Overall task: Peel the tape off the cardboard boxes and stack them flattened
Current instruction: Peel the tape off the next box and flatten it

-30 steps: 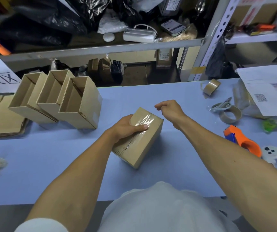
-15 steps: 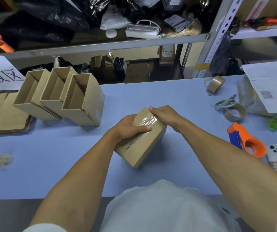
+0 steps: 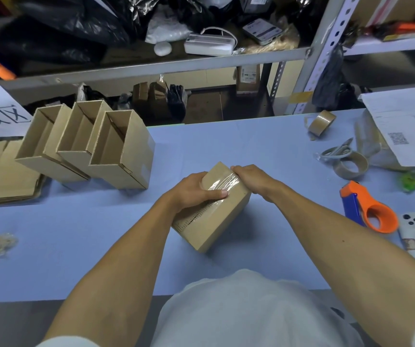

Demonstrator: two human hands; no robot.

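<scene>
Blue table (image 3: 264, 146) bears a sealed cardboard box (image 3: 216, 221), clear-taped, gripped by both hands (image 3: 222, 182).

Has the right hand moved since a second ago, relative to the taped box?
Yes. The right hand came down and toward the taped box; earlier it hovered clear of the box's far corner, now its fingers grip that far end.

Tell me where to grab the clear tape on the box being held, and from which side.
Pinch the clear tape at its far end, where it wraps over the far top edge of the taped box; the right hand already sits there. Come from the far right and probably peel toward the body along the seam. The left hand grips the box's left side, steadying it on the table.
</scene>
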